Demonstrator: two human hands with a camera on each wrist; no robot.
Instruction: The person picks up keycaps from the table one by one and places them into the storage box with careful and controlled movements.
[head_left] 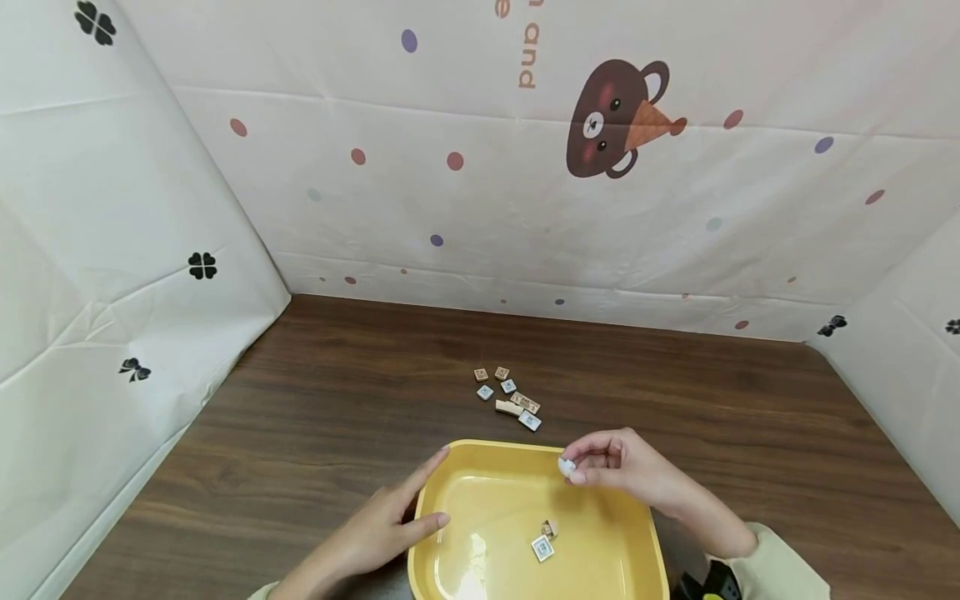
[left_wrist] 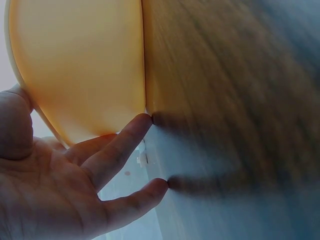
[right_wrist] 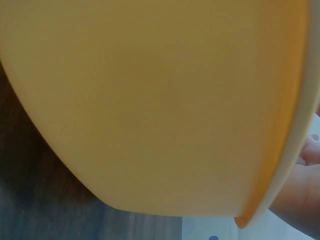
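A yellow plastic tub (head_left: 510, 444) stands at the table's near edge. My left hand (head_left: 382, 527) rests at its left side, fingers straight and spread along the outer wall, thumb over the rim. In the left wrist view, fingertips of the left hand (left_wrist: 95, 175) reach the tabletop beside the tub. Over the tub's far right corner, my right hand (head_left: 618, 467) pinches a small whitish piece (head_left: 567, 467) between thumb and fingers. Inside the tub lie a square white tile (head_left: 542, 547) with a dark printed mark and a small brown-and-white piece (head_left: 550, 529). The tub's wall hides most of the right hand in the right wrist view.
Beyond the tub, several small printed pieces lie together on the dark wooden table (head_left: 360, 400), among them a white oblong one (head_left: 530, 421), a plain cream one (head_left: 509, 407) and a tan one (head_left: 526, 402). A white patterned sheet (head_left: 480, 200) walls the table's back and sides.
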